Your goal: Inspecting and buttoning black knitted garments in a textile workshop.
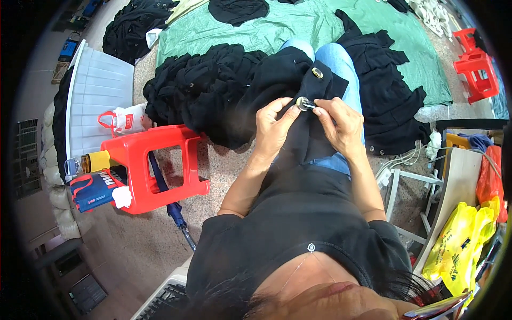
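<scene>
A black garment (306, 133) lies over my lap, with a strip of it raised between my hands. My left hand (271, 130) is closed, pinching a round gold-rimmed button (302, 102) on that strip between thumb and fingers. My right hand (342, 128) is closed too, its thumb and forefinger gripping a small, shiny, dark-and-silver piece (310, 105) right against the button. Its kind is too small to make out. A second button (317, 73), gold and dark, sits farther up the strip.
A pile of black garments (208, 85) lies left of my knees, and more black clothing (378, 80) spreads right over a green sheet (213, 34). A red stool (160, 165) with a blue bag (96, 189) stands left, beside a white bin (101, 74). A yellow bag (458, 242) lies right.
</scene>
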Demonstrator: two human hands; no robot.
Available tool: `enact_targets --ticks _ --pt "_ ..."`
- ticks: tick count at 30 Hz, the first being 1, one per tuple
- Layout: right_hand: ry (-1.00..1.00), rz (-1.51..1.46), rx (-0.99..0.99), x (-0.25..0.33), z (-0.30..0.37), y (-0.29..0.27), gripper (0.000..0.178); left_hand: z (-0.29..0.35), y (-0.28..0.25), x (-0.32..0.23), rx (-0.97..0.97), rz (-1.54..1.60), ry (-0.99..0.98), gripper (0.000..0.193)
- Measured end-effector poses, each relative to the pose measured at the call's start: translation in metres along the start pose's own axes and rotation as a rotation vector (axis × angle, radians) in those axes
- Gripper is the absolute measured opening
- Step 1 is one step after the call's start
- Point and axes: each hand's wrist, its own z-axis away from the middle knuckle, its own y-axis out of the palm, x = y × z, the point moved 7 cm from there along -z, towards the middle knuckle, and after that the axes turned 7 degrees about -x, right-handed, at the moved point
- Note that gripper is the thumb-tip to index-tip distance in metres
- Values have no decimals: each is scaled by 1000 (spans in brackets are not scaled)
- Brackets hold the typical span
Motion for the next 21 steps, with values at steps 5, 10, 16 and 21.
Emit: enact_targets --ticks 5,10,16,21 --pt "-4 -20 -21 -2 2 3 12 -1 1 -1 -23 34 -2 15" --pt "49 -62 -37 -6 6 5 8 1 3 5 -20 99 -60 16" --pt "547 -767 -233 -43 26 21 16 0 6 -2 -19 62 -47 15" --pt "-60 -234 -42 -4 5 7 33 -1 6 -1 15 100 -31 16"
